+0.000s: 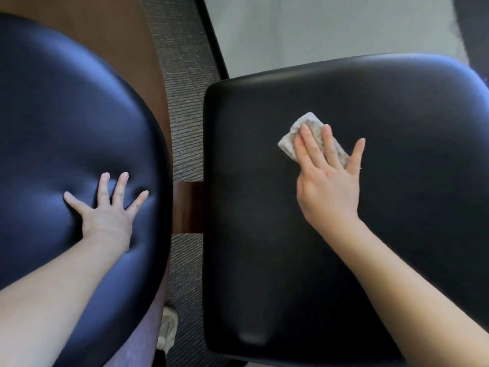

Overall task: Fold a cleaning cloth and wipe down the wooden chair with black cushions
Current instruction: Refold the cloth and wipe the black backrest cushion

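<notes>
A folded, speckled grey-white cleaning cloth [292, 140] lies on the black seat cushion [264, 234] at the right. My right hand [328, 178] presses flat on the cloth with straight, spread fingers, covering its lower half. My left hand [108, 210] rests on the rounded black cushion [66, 115] at the left, fingers spread, denting the padding. A brown wooden piece of the chair [189, 207] joins the two cushions in the gap between them.
Grey ribbed carpet [185, 128] shows between the cushions. More brown wood [111, 30] lies behind the left cushion. A dark-edged pale surface [317, 30] sits at the top right. A light shoe [166, 329] is on the carpet near the bottom.
</notes>
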A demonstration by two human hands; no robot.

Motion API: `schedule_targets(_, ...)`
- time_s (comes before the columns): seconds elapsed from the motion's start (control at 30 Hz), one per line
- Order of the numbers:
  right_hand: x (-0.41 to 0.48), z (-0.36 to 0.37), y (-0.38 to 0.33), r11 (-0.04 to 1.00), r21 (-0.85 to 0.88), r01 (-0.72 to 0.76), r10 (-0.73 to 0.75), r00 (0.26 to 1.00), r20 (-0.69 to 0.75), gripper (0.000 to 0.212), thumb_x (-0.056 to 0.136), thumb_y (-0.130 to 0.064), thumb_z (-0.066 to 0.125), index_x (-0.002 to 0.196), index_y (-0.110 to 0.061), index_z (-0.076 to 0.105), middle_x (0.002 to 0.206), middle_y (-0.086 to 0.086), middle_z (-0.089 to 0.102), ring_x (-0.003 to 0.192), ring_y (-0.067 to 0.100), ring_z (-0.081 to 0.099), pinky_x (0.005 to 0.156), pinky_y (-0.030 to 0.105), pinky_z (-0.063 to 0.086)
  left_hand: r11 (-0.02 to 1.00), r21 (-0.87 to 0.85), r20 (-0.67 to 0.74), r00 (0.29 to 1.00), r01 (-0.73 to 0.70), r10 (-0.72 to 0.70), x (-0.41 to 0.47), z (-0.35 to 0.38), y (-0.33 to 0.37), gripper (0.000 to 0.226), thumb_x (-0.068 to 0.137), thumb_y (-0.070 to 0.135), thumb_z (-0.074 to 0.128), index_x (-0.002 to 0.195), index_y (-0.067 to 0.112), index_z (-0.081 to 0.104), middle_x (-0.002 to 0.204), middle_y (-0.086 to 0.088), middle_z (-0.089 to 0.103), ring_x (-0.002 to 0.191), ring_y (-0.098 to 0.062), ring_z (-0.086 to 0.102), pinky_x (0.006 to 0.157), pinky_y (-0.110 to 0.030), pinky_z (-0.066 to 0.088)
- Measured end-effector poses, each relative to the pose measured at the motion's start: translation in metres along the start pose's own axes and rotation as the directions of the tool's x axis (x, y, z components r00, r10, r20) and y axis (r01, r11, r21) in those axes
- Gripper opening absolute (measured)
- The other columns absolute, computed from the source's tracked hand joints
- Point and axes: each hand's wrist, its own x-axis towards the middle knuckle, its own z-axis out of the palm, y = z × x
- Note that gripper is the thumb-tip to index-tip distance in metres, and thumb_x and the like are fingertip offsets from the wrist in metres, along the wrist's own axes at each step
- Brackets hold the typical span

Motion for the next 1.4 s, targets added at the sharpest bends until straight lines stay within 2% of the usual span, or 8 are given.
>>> schedule_targets(0.23,0.002,-0.019,0.037,0.997,-0.060,-0.044,0.040,0.997,-0.066,0.058,0.089,-0.007,0.035,0.146,0.000,0.038,0.158,0.010,0.028,0.150,0.030,0.008,0.115,0.056,-0.015,0.999,0.035,0.032,0.999,-0.002,0.001,-0.007,-0.026,-0.007,0.136,0.068,0.068,0.073,0.130,0.036,-0.043,0.128,-0.019,-0.059,0.135,-0.048,-0.038,0.104,-0.075,0.020)
schedule_targets(0.47,0.016,-0.001,0.028,0.989,0.063,-0.131,0.139,0.980,-0.145,0.073,0.082,0.010,0.046,0.150,0.005,0.021,0.161,0.017,0.011,0.149,0.035,0.006,0.120,0.048,-0.005,1.000,-0.007,-0.024,1.000,0.016,-0.016,0.009,-0.062,-0.016,0.138,0.065,0.071,0.074,0.138,0.040,-0.038,0.140,-0.017,-0.055,0.134,-0.051,-0.037,0.105,-0.075,0.022)
schedule_targets(0.63,0.032,0.017,-0.010,0.997,0.079,0.002,0.009,0.991,-0.136,0.067,0.086,-0.001,0.033,0.152,0.002,0.020,0.161,0.019,0.012,0.149,0.035,0.006,0.120,0.047,-0.006,0.999,-0.026,-0.084,0.996,0.033,-0.035,0.018,-0.067,-0.018,0.143,0.062,0.071,0.076,0.133,0.037,-0.043,0.137,-0.019,-0.056,0.133,-0.052,-0.037,0.105,-0.076,0.021)
schedule_targets(0.93,0.056,0.062,-0.108,0.960,0.121,0.252,-0.255,0.967,0.013,0.061,0.087,-0.018,0.021,0.140,-0.004,0.049,0.150,0.011,0.042,0.142,0.027,0.035,0.117,0.044,0.015,0.997,-0.059,-0.096,0.994,0.042,-0.047,0.024,-0.061,-0.018,0.148,0.059,0.072,0.076,0.138,0.032,-0.042,0.136,-0.019,-0.057,0.134,-0.050,-0.037,0.104,-0.078,0.019)
schedule_targets(1.07,0.066,0.077,-0.142,0.901,0.016,0.433,-0.424,0.875,0.233,0.061,0.087,-0.029,0.022,0.134,-0.014,0.058,0.146,0.005,0.048,0.139,0.023,0.041,0.118,0.046,0.000,0.996,-0.078,-0.083,0.995,0.045,-0.051,0.028,-0.060,-0.016,0.150,0.059,0.068,0.079,0.135,0.030,-0.045,0.133,-0.020,-0.059,0.133,-0.052,-0.039,0.103,-0.079,0.018)
schedule_targets(1.17,0.073,0.080,-0.157,0.821,-0.089,0.563,-0.505,0.791,0.345,0.057,0.098,-0.027,0.017,0.146,-0.008,0.040,0.158,0.013,0.027,0.149,0.030,0.015,0.111,0.050,-0.024,0.995,-0.089,-0.100,0.994,0.034,-0.043,0.028,-0.059,-0.016,0.151,0.059,0.066,0.081,0.137,0.030,-0.043,0.134,-0.021,-0.058,0.134,-0.052,-0.037,0.102,-0.080,0.019)
schedule_targets(1.27,0.083,0.076,-0.169,0.713,-0.056,0.699,-0.618,0.664,0.421,0.048,0.106,-0.027,0.020,0.145,-0.007,0.040,0.159,0.019,0.021,0.149,0.035,0.001,0.116,0.050,-0.014,0.996,-0.089,-0.112,0.993,0.029,-0.039,0.028,-0.058,-0.016,0.151,0.058,0.067,0.080,0.137,0.029,-0.043,0.134,-0.022,-0.058,0.134,-0.052,-0.037,0.102,-0.079,0.020)
schedule_targets(1.4,0.091,0.065,-0.177,0.686,-0.074,0.724,-0.615,0.632,0.472,0.046,0.106,-0.030,0.023,0.139,-0.012,0.050,0.154,0.013,0.036,0.149,0.033,0.012,0.119,0.048,-0.007,0.995,-0.094,-0.097,0.994,0.045,-0.054,0.029,-0.058,-0.014,0.151,0.060,0.065,0.081,0.135,0.029,-0.045,0.132,-0.022,-0.059,0.133,-0.052,-0.039,0.102,-0.079,0.019)
